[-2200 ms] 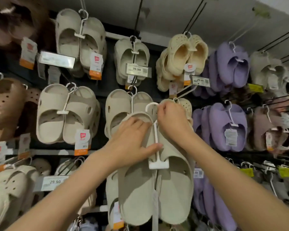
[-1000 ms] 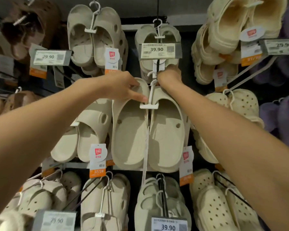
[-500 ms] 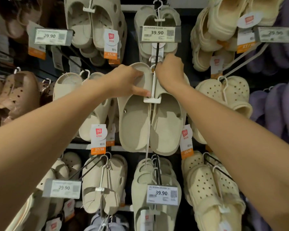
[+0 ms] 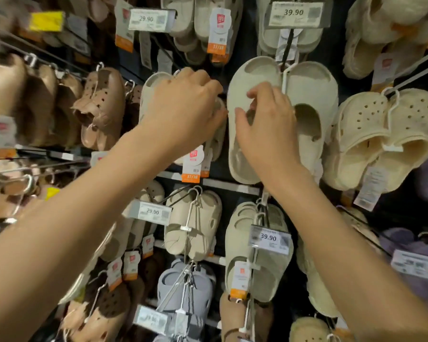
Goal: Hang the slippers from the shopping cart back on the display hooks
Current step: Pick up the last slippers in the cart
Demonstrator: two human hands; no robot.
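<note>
A beige pair of slippers (image 4: 314,95) hangs by its white hanger (image 4: 284,77) on the black display hook (image 4: 286,51) under the 39.90 price tag (image 4: 294,13). My right hand (image 4: 267,129) is in front of the pair's left slipper, fingers spread and lightly against it, not clasping it. My left hand (image 4: 183,107) is off to the left, in front of a neighbouring beige pair (image 4: 153,87), with loosely curled fingers and nothing visible in it. The shopping cart is out of view.
The wall is packed with hanging pairs: brown clogs (image 4: 101,107) to the left, cream perforated clogs (image 4: 381,134) to the right, beige slides (image 4: 255,267) and a grey pair (image 4: 185,287) below. Hooks with price tags stick out toward me.
The pair now hangs from the hook. My left hand has let go and moved left; my right hand has dropped from the hanger top to the left slipper and opened. The view has shifted.
</note>
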